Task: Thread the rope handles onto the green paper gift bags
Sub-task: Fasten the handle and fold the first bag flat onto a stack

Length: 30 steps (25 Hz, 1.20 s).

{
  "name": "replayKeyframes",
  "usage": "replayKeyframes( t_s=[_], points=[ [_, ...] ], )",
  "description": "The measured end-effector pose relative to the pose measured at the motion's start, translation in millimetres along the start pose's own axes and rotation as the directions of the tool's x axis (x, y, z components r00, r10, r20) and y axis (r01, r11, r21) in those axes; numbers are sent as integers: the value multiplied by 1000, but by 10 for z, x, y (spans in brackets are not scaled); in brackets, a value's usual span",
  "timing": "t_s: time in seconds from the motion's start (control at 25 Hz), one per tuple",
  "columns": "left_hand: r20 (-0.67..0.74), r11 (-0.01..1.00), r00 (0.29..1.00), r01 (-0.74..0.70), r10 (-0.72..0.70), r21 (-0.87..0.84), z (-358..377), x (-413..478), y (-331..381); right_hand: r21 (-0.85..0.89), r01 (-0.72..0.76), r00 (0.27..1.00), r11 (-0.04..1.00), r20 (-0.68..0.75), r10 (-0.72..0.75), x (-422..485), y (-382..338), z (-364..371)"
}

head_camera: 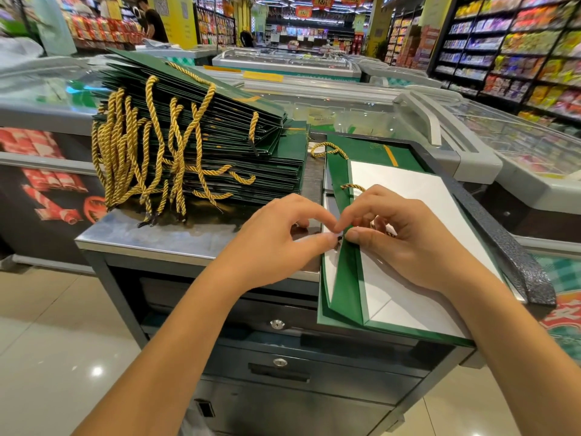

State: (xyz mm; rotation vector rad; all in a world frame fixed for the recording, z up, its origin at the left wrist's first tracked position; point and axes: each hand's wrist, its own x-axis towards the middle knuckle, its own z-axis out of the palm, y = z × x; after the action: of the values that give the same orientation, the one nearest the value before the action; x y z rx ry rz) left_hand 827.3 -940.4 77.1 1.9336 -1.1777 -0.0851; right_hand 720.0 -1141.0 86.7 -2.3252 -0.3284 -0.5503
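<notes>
A flat green paper gift bag with a white inside lies opened on the counter in front of me. A gold rope handle shows at its green top fold. My left hand pinches the rope's dark tip at the fold with thumb and forefinger. My right hand pinches the same spot from the other side, fingers curled over the rope and the fold. A tall stack of green bags with gold rope handles hanging off its left end sits at the left of the counter.
The steel-topped counter has locked drawers below. Another green bag with a gold rope loop lies under the open one. A black textured bar runs along the right edge. Glass-lidded freezer chests stand behind, snack shelves at the right.
</notes>
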Motion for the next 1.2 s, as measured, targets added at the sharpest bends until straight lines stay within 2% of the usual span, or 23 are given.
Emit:
replayKeyframes(
  t_s=[0.16,0.28,0.4,0.48,0.56,0.64,0.72,0.8,0.92,1.0,1.08,1.12,1.2],
  points=[
    [25,999,1000,14,-13,-33,-10,68,12,-13,6,1000,1000,-2,-6,0,-21,1],
    [50,991,993,109,-105,-82,-26,49,31,-7,-1,1000,1000,-20,1,-5,-35,21],
    [-52,953,975,197,-215,-232,-51,43,36,-6,-12,999,1000,-38,12,-25,-38,31],
    [-129,931,966,174,-225,-320,-69,57,31,3,-29,998,1000,-48,29,-33,-42,27],
    [-132,914,963,172,-234,-367,-66,75,8,21,-45,999,999,-30,46,-32,-58,32],
    [-123,944,970,168,-209,-283,-69,74,-15,35,-70,998,997,7,70,-26,-65,37],
    [-112,961,982,122,-154,-247,-84,47,-24,35,-95,995,995,-21,96,-15,-56,23],
    [-41,977,993,97,-107,-190,-93,13,-6,15,-113,980,994,-162,114,-11,-20,-3],
    [82,980,995,36,-52,194,-68,-9,-16,57,-171,905,984,-386,180,-9,4,-30],
    [104,976,991,58,-81,208,-69,-5,-8,62,-205,857,977,-470,209,-8,-9,-17],
    [97,980,992,67,-86,189,-80,9,2,-66,-269,817,961,-545,191,12,-72,-20],
    [100,977,992,61,-83,205,-76,7,5,-177,-348,813,920,-545,203,23,-101,-26],
    [104,970,992,49,-75,236,-66,-3,20,-437,-534,832,723,-421,360,35,-176,-62]
  ],
)
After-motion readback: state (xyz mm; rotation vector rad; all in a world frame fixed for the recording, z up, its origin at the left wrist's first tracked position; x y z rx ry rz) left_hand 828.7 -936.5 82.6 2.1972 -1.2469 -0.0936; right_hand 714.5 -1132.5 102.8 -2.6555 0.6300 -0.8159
